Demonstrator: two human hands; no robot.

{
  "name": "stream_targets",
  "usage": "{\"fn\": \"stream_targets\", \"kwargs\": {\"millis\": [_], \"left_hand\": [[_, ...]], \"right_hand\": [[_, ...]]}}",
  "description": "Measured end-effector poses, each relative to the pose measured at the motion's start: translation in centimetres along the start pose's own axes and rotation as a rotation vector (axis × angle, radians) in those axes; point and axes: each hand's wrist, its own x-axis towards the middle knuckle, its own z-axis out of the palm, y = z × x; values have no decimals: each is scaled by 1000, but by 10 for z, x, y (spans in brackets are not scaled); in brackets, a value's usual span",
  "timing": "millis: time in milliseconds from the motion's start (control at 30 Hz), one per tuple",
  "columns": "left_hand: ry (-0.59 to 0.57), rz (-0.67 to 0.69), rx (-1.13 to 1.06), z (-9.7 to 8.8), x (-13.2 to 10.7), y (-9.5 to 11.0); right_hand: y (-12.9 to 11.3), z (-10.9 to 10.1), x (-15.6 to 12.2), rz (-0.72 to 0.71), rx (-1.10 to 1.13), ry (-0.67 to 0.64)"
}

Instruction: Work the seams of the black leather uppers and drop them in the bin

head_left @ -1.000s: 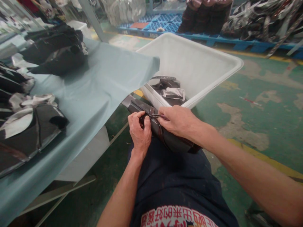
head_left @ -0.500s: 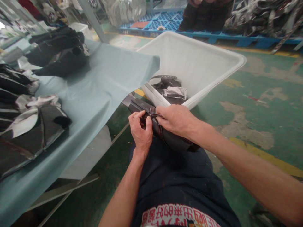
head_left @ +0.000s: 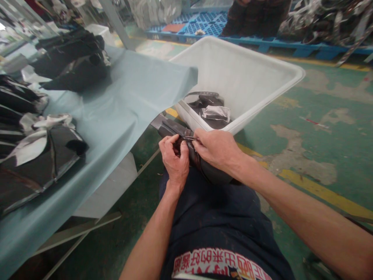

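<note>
A dark, bag-like leather piece (head_left: 217, 174) with brown trim lies across my lap, its far end near the table edge. My left hand (head_left: 176, 159) is closed on its upper edge, thumb and forefinger pinching the dark material. My right hand (head_left: 217, 149) is closed around a slim metal tool (head_left: 190, 138) that looks like thread snips. The tool's tip points left and meets the piece right by my left fingertips. My fingers cover most of the tool, and my right hand and forearm hide part of the piece.
On the left stands a table with a pale blue-green cover (head_left: 125, 89), bearing stacks of dark bag pieces (head_left: 68, 62). Ahead, a large white bin (head_left: 247, 74) holds a few dark pieces (head_left: 214, 109). Behind it are blue pallets (head_left: 204, 23) with goods and a person's hand near the top.
Both hands keep their hold at nearly the same place. The metal tool and the right hand have shifted very slightly; the view has moved a little.
</note>
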Motion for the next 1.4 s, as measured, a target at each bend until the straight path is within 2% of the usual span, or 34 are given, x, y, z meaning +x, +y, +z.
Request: {"fn": "stream_targets", "kwargs": {"millis": [467, 867, 1267, 1400], "left_hand": [[-13, 10, 7, -1, -1, 1], [-9, -36, 5, 0, -1, 7], [-15, -11, 8, 0, -3, 7], [-10, -5, 8, -1, -3, 7]], "right_hand": [[-4, -7, -4, -44, -97, -56], [-9, 5, -6, 53, -53, 26], [-1, 14, -9, 31, -18, 71], [-2, 10, -9, 36, -13, 64]]}}
